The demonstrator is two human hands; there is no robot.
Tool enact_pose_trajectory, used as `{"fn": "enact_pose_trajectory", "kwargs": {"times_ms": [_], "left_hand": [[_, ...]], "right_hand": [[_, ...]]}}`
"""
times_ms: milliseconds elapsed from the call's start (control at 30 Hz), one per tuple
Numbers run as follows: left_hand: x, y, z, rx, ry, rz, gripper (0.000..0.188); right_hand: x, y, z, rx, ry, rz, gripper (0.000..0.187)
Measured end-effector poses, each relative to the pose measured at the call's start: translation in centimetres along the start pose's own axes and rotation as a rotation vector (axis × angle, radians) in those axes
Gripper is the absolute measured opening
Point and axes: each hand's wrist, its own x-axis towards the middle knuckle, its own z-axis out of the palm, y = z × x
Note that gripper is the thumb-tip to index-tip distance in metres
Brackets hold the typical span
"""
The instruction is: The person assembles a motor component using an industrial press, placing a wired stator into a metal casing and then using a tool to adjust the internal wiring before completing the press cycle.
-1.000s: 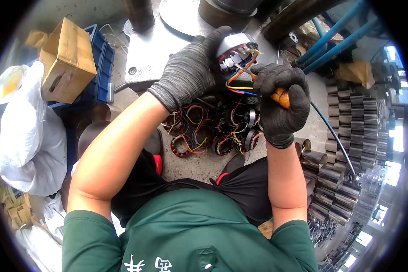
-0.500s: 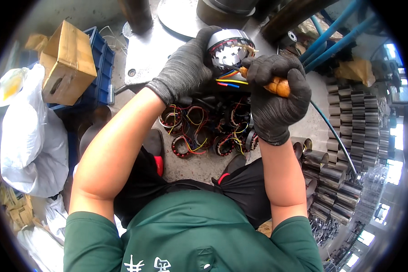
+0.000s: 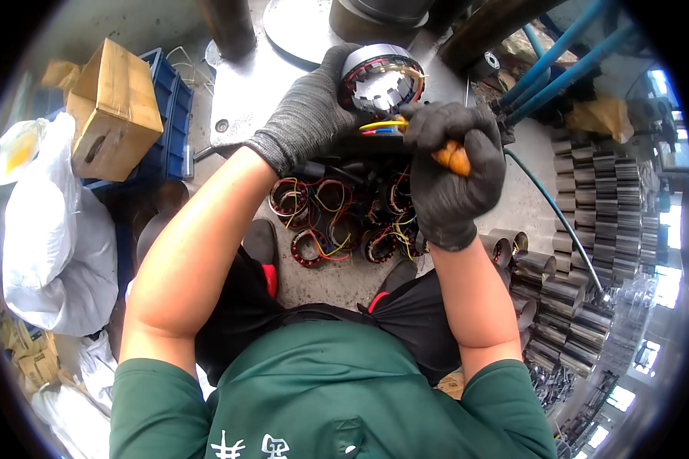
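In a dark knitted work glove, my left hand [image 3: 314,107] grips a motor stator [image 3: 381,52] by its left side, above the front edge of a metal machine plate. The stator is a shiny metal ring with dark coils inside, tilted so its opening faces me. Yellow, red and blue wires [image 3: 381,128] stick out just below it. Close by on the right, my gloved right hand [image 3: 458,161] is closed around a tool's orange-brown wooden handle [image 3: 453,157]. The tool's working end is hidden, and I cannot tell whether it touches the stator.
Several wound stators [image 3: 308,246] with coloured leads lie on the floor between my feet. Stacked metal sleeves [image 3: 563,294] fill the right side. At left are a cardboard box [image 3: 115,115], a blue crate [image 3: 177,115] and a white sack [image 3: 50,245]. Blue pipes [image 3: 566,65] cross the upper right.
The stator has shifted slightly left and turned, showing more of its opening. My right hand has moved left and a little down with the handle, nearer to the wires.
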Motion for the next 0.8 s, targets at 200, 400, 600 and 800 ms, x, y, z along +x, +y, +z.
{"fn": "enact_pose_trajectory", "kwargs": {"times_ms": [200,400,600,800], "left_hand": [[0.1,-0.2,0.0,-0.03,0.018,-0.014,0.097],[-0.1,0.7,-0.2,-0.006,0.003,-0.006,0.094],[-0.4,0.6,-0.3,0.038,0.022,-0.02,0.092],[-0.2,0.2,0.5,0.029,0.027,0.085,0.076]], "right_hand": [[0.4,1.1,-0.2,0.013,0.034,0.002,0.021],[-0.2,0.1,-0.7,0.053,-0.045,-0.002,0.02],[-1.0,-0.1,0.1,-0.061,-0.094,0.054,0.019],[-1.5,-0.8,-0.5,-0.18,-0.126,0.053,0.027]]}}
